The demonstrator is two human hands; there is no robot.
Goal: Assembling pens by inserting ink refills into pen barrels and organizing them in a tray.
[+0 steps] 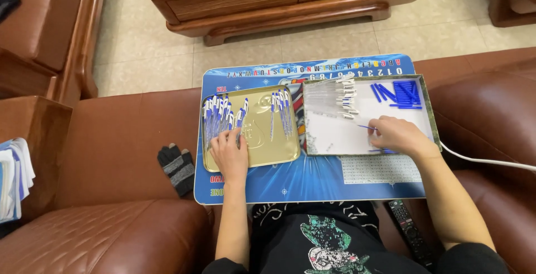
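Note:
My left hand (229, 154) rests in a gold metal tray (262, 151), its fingers on a row of blue and white pens (218, 116) at the tray's left side. More of these pens (281, 112) lie further right in the tray. My right hand (397, 135) is in a shallow white box (335, 140), fingers closed around thin blue pen refills (367, 127). Clear pen barrels (332, 98) lie at the box's top left, and loose blue caps (399, 93) lie at its top right.
Tray and box sit on a blue printed board (312, 179) across my lap on a brown leather sofa (100, 229). A dark glove (177, 167) lies left of the board, a remote control (408, 230) at the lower right, a white cable (491, 161) right. A wooden table (290, 0) stands ahead.

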